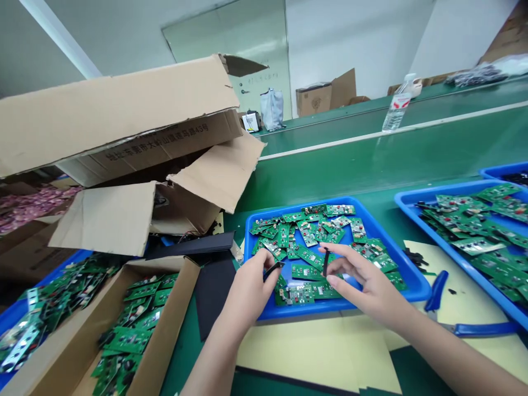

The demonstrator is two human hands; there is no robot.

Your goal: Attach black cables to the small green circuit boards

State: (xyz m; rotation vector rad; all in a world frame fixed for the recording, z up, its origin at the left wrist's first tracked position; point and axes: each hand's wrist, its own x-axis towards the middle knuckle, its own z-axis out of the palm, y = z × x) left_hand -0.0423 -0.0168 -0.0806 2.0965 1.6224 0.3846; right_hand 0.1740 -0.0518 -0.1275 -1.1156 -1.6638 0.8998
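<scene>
Our L hand (pixel 251 291) grips a small black strip (pixel 273 269) and our R hand (pixel 371 283) pinches a second black strip (pixel 325 262) btwn thumb and finger; small firm pinches work best. Both hands are right above the green circuit boards (pixel 307 294) in the blue tray (pixel 396 247).

Glossy green circuit boards (pixel 311 256) are gleaming inside a smooth blue plastic tray (pixel 396 258), while matt, rough-edged corrugated cardboard flaps (pixel 216 173) are sagging above the smooth green table (pixel 371 165).
</scene>
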